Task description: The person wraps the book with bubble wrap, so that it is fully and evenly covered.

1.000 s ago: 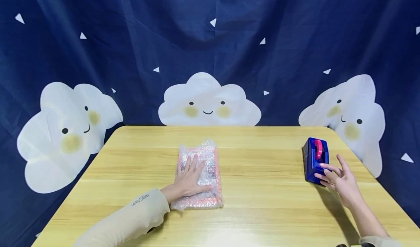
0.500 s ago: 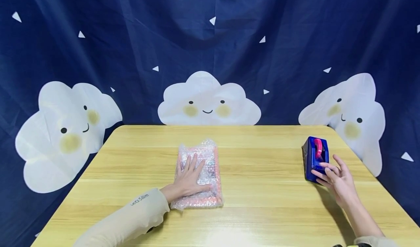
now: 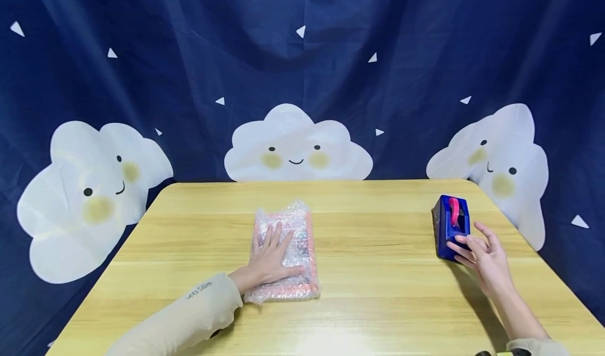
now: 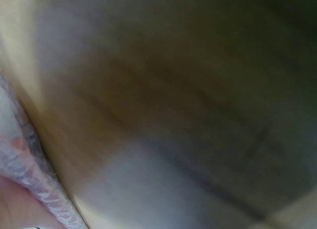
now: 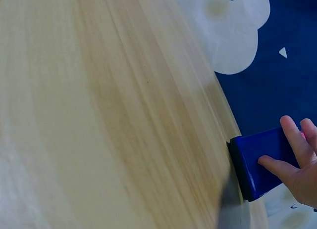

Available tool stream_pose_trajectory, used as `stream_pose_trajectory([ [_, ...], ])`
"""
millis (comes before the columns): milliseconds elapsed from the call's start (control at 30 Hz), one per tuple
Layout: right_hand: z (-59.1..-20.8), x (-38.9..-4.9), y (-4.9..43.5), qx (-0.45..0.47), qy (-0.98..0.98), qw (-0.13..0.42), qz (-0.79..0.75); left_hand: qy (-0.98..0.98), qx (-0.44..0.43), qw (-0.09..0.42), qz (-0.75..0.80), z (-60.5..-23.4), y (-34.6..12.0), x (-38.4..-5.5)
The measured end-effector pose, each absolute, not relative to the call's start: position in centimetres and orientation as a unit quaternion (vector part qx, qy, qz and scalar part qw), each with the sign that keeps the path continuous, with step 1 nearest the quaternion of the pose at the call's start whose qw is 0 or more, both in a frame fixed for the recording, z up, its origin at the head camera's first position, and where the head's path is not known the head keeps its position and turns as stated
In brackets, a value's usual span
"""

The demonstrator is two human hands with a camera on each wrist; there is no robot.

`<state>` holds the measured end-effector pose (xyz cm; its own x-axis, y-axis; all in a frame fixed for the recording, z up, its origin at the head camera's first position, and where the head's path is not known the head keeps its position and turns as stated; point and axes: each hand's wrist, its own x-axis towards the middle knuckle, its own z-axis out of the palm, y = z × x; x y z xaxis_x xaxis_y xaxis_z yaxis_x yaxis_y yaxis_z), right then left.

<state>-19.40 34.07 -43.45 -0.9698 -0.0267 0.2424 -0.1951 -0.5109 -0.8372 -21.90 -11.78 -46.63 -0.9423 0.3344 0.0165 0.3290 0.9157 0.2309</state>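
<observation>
Left hand [image 3: 270, 260] lies flat with spread fingers on a bubble-wrapped flat rectangular item [image 3: 300, 245], whose pinkish-orange border shows through the clear wrap. A sliver of the bubble wrap [image 4: 37, 174] shows at the lower left of the left wrist view. At the right of the table, the right hand [image 3: 489, 267] reaches to the near end of a blue tape dispenser [image 3: 444, 235] holding a pink-red roll [image 3: 455, 211]. Its fingertips are right at the dispenser's front, spread rather than curled. In the right wrist view, digits [image 5: 282, 169] overlap the dispenser's blue side.
Both things rest on a light wood-grain table [image 3: 373, 272] with rounded far corners. The dispenser stands near the table's right edge. Behind the table hangs a dark blue curtain [image 3: 406, 93] printed with white clouds and small triangles.
The right hand has shifted slightly left and closer over the dispenser's front end. Left hand and wrapped item stay in place; the head view has turned slightly.
</observation>
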Motion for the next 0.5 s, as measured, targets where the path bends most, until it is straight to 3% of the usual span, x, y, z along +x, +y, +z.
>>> stream_pose_trajectory([
  [200,-43.59,-19.21,34.12,0.072,-0.447,0.045,0.891,0.978,0.17,0.008,0.12,-46.77,-11.85,-21.82],
  [500,-43.75,-18.58,33.89,0.013,-0.414,0.083,0.907,0.979,0.163,0.02,0.124,-47.09,-11.89,-22.02],
])
